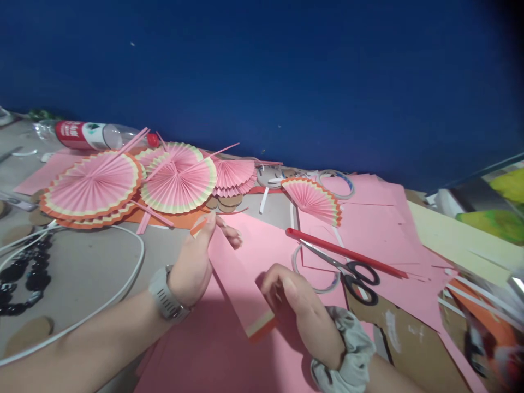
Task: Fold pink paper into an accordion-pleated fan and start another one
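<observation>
A pink paper strip (pixel 241 284) with a yellow and orange band at its end is held slanting over larger pink sheets (pixel 204 349). My left hand (pixel 200 251), with a grey watch on its wrist, closes on the strip's upper end, thumb on top; a small orange edge shows beside the thumb. At the strip's lower right edge, the curled fingers of my right hand (pixel 295 300) close on the paper, their tips partly hidden. A grey-green scrunchie (pixel 346 349) circles that wrist.
Folded pink paper fans (pixel 94 185) and a plastic bottle (pixel 90 135) lie at the back left. Scissors (pixel 352 273), a red stick (pixel 347 252) and a tape roll (pixel 336 184) are to the right. A white cable (pixel 141 251) loops on the left. A blue wall (pixel 262 82) rises behind.
</observation>
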A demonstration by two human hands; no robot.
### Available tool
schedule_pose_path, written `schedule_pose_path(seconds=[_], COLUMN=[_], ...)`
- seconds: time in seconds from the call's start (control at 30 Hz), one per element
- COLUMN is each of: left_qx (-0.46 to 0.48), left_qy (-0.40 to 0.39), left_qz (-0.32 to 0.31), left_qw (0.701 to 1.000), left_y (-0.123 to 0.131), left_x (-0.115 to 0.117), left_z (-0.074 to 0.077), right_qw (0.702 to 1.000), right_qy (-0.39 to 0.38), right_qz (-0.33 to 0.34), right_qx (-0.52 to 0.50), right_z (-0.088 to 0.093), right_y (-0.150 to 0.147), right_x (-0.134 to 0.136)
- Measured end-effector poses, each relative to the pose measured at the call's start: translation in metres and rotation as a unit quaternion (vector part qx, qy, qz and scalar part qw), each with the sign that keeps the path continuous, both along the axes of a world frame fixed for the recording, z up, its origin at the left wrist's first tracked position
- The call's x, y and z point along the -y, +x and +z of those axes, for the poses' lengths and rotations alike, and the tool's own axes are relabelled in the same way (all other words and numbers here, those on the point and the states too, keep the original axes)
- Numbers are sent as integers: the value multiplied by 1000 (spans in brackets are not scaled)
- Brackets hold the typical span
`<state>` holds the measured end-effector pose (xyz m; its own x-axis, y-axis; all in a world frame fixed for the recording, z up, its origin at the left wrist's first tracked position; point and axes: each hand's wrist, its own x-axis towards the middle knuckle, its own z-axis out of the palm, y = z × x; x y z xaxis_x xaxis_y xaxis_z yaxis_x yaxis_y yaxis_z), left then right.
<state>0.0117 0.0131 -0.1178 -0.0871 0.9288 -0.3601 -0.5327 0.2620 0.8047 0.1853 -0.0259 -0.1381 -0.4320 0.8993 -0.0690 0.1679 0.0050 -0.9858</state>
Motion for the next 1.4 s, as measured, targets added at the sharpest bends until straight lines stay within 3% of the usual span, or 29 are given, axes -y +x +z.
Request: schedule_pose_path(seconds=[0.13, 0.27, 0.4, 0.5, 0.6, 0.67, 0.8, 0.9, 1.03, 1.13, 1.2, 1.33, 1.4], left_qx=[-19, 7, 69, 100, 6, -68, -75, -79, -104, -102, -99, -144, -138], left_qy=[-3, 4, 29, 75, 140, 165, 163, 167, 165, 147, 117, 85, 78], left_qz=[-106, -99, -86, -155, -252, -276, -260, -258, -293, -306, -271, -172, -163], left_qw=[994, 995, 993, 980, 958, 944, 949, 948, 936, 935, 950, 971, 974], left_y=[1, 2, 2, 0, -3, -4, -3, -2, 0, 3, 5, 5, 4], left_x=[8, 6, 5, 13, 20, 20, 17, 17, 18, 18, 18, 17, 17], left_z=[-7, -3, -1, -8, -13, -15, -16, -16, -11, -6, -5, -11, -14], right_qw=[994, 986, 990, 996, 998, 998, 996, 995, 997, 998, 997, 997, 996], right_qy=[-18, 0, -22, -49, -59, -59, -40, -24, -32, -37, -42, -67, -64], right_qz=[58, 51, 55, 19, -3, 3, 73, 101, 61, -12, -33, 34, 45], right_qx=[92, 158, 125, 76, 9, -20, -46, -5, 26, 51, 59, 37, 38], right_z=[1, 0, 2, 4, 6, 7, 9, 9, 7, 2, 1, 5, 8], right_y=[-4, -6, -4, -2, -1, -1, -3, -4, 1, 5, 5, 0, -3], right_x=[-1, 0, -1, -7, -11, -11, -7, -4, -3, -1, -2, -6, -8])
